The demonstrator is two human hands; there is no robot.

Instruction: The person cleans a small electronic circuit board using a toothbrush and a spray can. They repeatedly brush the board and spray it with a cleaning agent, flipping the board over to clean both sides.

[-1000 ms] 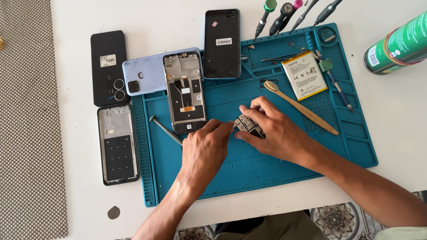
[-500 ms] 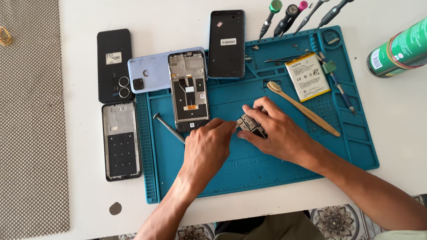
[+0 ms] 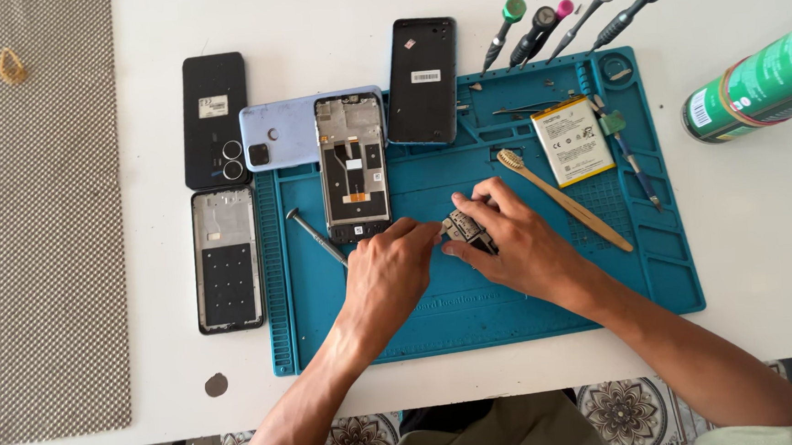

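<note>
Right hand [image 3: 516, 243] pinching small circuit board [image 3: 467, 230] at frame centre, steadying it; left hand [image 3: 390, 273] fingertips gripping board's edge over blue mat [image 3: 475, 309].

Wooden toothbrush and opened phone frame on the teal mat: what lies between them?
Head view: both hands, left hand and right hand, pinching a small circuit board.

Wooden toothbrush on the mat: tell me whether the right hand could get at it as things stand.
Probably yes. The wooden toothbrush lies uncovered on the blue mat just beside the right hand, nothing between them, though that hand is gripping a small circuit part with the left hand.
</note>
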